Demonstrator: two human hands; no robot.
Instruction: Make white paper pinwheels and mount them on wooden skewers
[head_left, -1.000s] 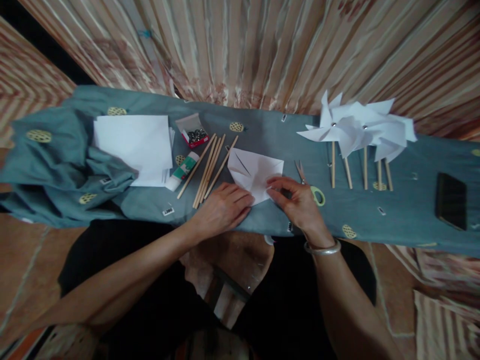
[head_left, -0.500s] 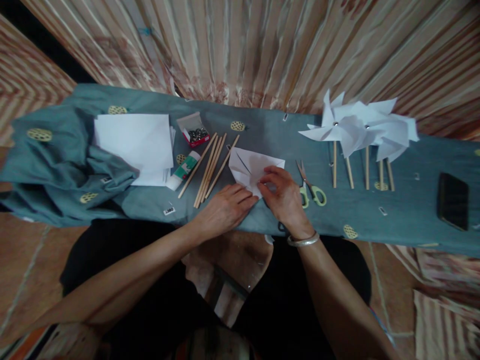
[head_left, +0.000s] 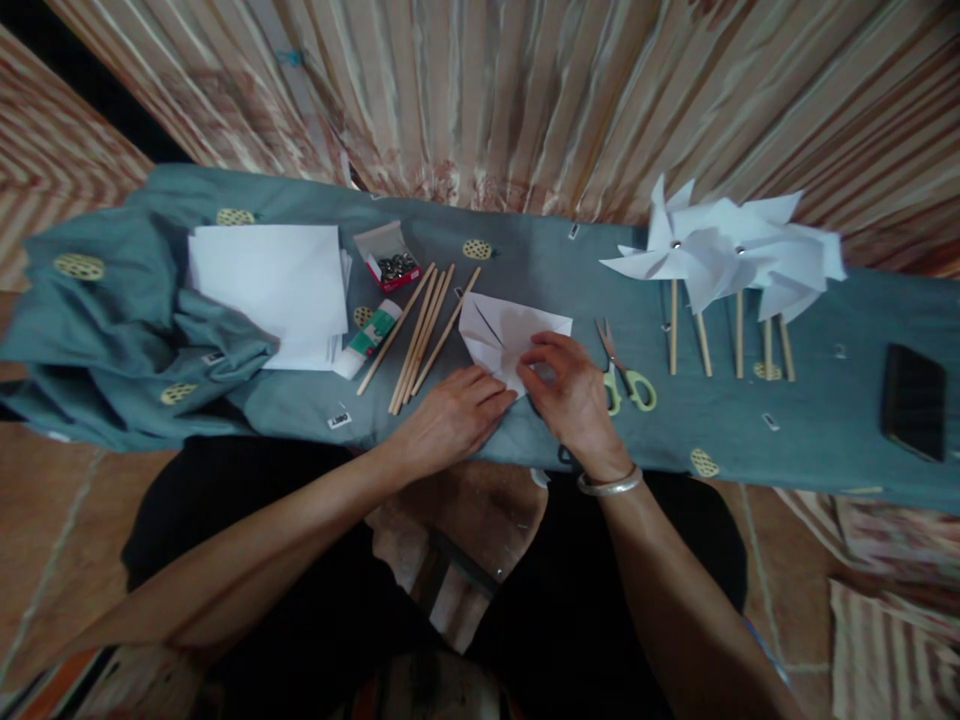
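Beside the sticks (head_left: 422,340), the left hand (head_left: 461,408) rests flat on paper (head_left: 517,318), right hand (head_left: 566,395) curled, grip unclear; folding seemingly needs pressing next.

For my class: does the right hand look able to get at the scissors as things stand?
Probably yes: the scissors lie close beside the right hand, with nothing seen lying on them, though that hand is at the slit paper.

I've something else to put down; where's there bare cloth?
Bare cloth lies between the pinwheels and phone, and beyond the folded paper, between open box and pinwheels. Crowded: between paper stack and folded paper, where glue tube and wooden sticks lie.
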